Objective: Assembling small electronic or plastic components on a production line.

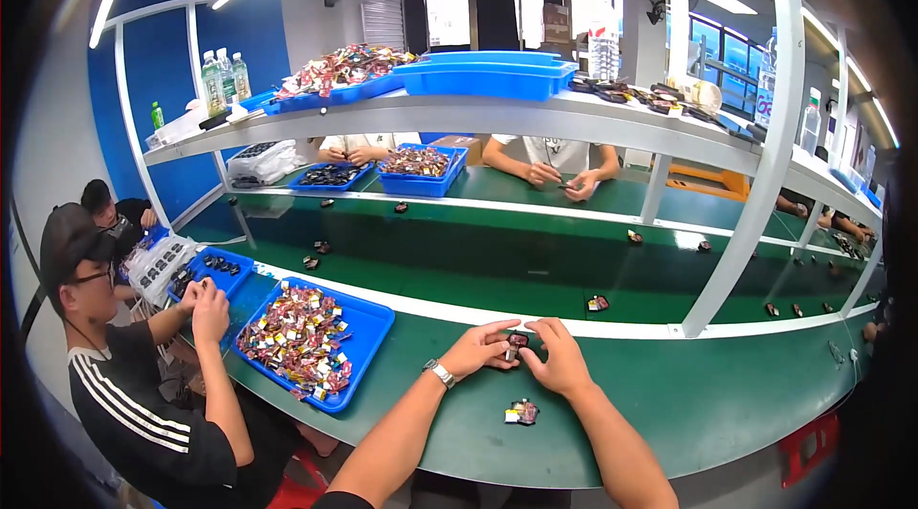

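Observation:
Just above the green bench [612, 423], my left hand [478, 348] pinches a small dark part with a reddish face and a pale piece below it [517, 341]. My right hand [558, 361] closes on the same part from the other side, its thumb and fingertips at the edge. The part is small and partly covered by fingers, so its exact kind is unclear. Nearer to me, between my forearms, lies a small cluster of reddish pieces with yellow and white labels [522, 411]. A metal-band watch [440, 373] sits on my left wrist.
Left of my arm stands a blue tray [368, 322] heaped with reddish labelled pieces. Beyond the white rail runs a green conveyor [459, 260] carrying scattered parts. A co-worker [143, 365] sits at left; others work across. An overhead shelf [478, 112] and white post [741, 232] rise ahead.

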`<state>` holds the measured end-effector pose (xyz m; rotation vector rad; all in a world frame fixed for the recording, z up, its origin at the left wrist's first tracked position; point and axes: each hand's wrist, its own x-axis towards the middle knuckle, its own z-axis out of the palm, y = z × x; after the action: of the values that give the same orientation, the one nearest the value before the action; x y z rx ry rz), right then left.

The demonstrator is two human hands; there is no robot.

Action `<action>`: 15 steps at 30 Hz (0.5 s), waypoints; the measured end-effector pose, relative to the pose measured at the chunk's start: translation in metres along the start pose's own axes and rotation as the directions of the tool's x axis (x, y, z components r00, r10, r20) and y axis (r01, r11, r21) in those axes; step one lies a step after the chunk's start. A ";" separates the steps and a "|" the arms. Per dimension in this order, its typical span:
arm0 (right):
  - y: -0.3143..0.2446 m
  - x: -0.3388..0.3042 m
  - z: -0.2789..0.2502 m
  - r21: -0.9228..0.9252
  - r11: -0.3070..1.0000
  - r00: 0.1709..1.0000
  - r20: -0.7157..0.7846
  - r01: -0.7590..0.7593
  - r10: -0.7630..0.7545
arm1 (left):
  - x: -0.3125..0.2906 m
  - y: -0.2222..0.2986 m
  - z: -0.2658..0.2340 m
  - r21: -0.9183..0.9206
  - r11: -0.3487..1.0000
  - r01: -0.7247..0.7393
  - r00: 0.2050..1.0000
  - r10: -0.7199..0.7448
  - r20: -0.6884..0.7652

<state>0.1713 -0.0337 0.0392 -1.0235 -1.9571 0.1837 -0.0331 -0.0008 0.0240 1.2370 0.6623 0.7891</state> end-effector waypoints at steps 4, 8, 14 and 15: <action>-0.010 -0.002 0.015 0.001 0.998 0.997 -0.042 -0.061 0.061 | 0.007 -0.008 0.007 -0.055 0.998 0.004 1.000 -0.003 0.009; -0.007 -0.002 0.012 0.060 0.991 0.991 0.059 -0.120 0.116 | 0.004 -0.005 0.003 -0.084 0.996 -0.018 0.999 0.015 -0.043; -0.004 -0.004 0.009 0.029 0.996 0.996 0.030 -0.084 0.084 | 0.009 -0.010 0.009 -0.054 0.997 -0.050 0.992 0.044 -0.117; -0.007 -0.004 0.008 0.005 0.996 0.996 0.039 -0.085 0.085 | 0.009 -0.010 0.011 -0.035 0.997 -0.064 0.991 0.059 -0.123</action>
<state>0.1622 -0.0395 0.0354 -1.1073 -1.9474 0.2593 -0.0178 -0.0007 0.0159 1.1854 0.7069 0.9307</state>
